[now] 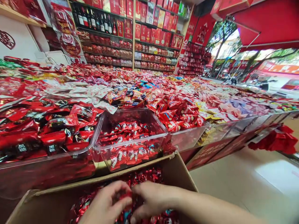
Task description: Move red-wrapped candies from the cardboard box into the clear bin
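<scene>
A cardboard box (189,179) stands open in front of me, with shiny red-wrapped candies (81,205) inside. Both my hands reach down into it, close together. My left hand (106,200) has its fingers and thumb curled round some of the red candies. Beside it, my right hand (155,196) comes in from the right with its fingers bent down among the candies; motion blurs them, and what they hold is hidden. Just beyond the box sits a clear plastic bin (130,142), partly filled with small red-wrapped candies (130,129).
Left of the bin lie black-and-red candy packets (51,133); right of it, a heap of red packets (179,113). More sweets spread behind. Shelves (134,39) with bottles and red boxes line the back. Pale floor (224,183) and a red bag (274,140) are at right.
</scene>
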`<action>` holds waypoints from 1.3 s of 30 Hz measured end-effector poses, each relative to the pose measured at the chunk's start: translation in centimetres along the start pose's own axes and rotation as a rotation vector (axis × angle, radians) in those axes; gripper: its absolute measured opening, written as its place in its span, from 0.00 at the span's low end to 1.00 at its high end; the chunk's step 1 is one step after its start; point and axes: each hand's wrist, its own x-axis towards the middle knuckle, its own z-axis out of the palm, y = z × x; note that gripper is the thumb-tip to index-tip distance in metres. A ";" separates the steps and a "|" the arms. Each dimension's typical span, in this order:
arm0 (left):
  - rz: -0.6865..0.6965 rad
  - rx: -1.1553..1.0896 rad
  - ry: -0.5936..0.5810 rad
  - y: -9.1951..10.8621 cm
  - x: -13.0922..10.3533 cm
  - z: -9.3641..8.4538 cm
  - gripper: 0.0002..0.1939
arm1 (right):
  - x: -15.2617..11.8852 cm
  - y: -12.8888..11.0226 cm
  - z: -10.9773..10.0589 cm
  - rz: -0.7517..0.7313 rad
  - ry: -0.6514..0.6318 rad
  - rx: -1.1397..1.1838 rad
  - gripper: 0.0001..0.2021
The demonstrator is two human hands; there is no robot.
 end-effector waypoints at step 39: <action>0.044 -0.506 0.255 2.1 -1.3 -0.8 0.06 | -1.8 -1.5 -1.8 -0.323 0.283 0.512 0.16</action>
